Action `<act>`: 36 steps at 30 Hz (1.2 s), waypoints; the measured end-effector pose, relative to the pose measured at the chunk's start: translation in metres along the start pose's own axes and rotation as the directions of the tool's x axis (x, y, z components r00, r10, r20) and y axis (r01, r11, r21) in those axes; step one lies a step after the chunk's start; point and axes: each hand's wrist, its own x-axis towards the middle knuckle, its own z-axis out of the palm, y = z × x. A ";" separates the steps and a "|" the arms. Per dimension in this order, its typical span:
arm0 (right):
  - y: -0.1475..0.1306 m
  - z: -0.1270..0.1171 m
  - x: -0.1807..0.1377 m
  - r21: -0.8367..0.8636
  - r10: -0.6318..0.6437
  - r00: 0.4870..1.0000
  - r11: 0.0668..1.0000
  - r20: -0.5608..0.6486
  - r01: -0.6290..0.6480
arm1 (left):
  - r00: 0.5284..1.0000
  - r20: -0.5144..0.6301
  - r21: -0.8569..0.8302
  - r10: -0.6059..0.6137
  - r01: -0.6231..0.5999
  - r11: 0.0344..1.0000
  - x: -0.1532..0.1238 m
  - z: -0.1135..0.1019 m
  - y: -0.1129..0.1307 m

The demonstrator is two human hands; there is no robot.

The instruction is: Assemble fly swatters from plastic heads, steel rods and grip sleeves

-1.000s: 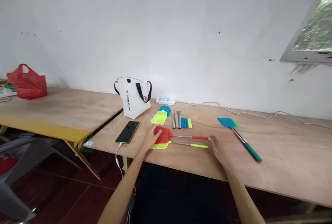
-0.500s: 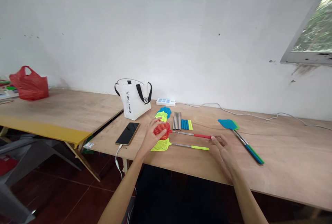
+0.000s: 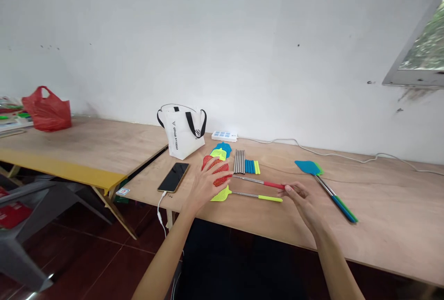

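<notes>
A red fly swatter (image 3: 274, 184) lies across the space between my hands. My left hand (image 3: 204, 184) is spread over its perforated head, fingers apart, hiding part of it. My right hand (image 3: 301, 200) pinches the end of the red handle between thumb and fingers. Nearer the table edge lies a yellow-green fly swatter (image 3: 270, 198), its head partly under my left hand. Beyond the red head are a loose yellow swatter head (image 3: 218, 153) and blue swatter heads (image 3: 225, 147). Several metal tubes (image 3: 239, 161) lie beside blue grips (image 3: 249, 166) and yellow grips (image 3: 257, 167).
Blue and green fly swatters (image 3: 307, 166) lie together at right. A phone (image 3: 174, 177) on a white cable and a white tote bag (image 3: 182, 133) are at left. A power strip (image 3: 224, 136) sits by the wall. A red plastic bag (image 3: 48, 111) stands on the other table.
My left hand has loosened from the red swatter head, and its fingers now spread across it. My right hand still holds the handle end. The whole view has shifted slightly.
</notes>
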 end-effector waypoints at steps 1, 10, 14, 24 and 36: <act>-0.001 0.000 -0.001 -0.011 0.012 1.000 1.000 0.018 -0.012 | 1.000 0.019 0.005 0.002 -0.002 1.000 0.000 0.000 0.000; 0.003 -0.001 -0.001 -0.026 0.010 0.995 1.000 0.102 -0.007 | 0.998 -0.010 0.038 -0.064 0.064 0.997 -0.001 0.015 0.001; 0.002 -0.002 0.000 -0.030 -0.011 0.999 0.999 0.045 0.012 | 0.996 -0.085 0.076 0.013 -0.006 0.997 -0.001 0.018 0.006; -0.014 0.002 -0.006 -0.572 -0.176 0.972 0.786 0.157 0.234 | 0.986 -0.032 0.032 0.166 -0.165 0.986 -0.001 0.015 0.018; -0.018 0.044 -0.027 -0.866 -0.479 0.798 0.139 0.366 0.481 | 0.987 -0.131 0.206 0.088 -0.060 0.977 -0.006 0.029 0.039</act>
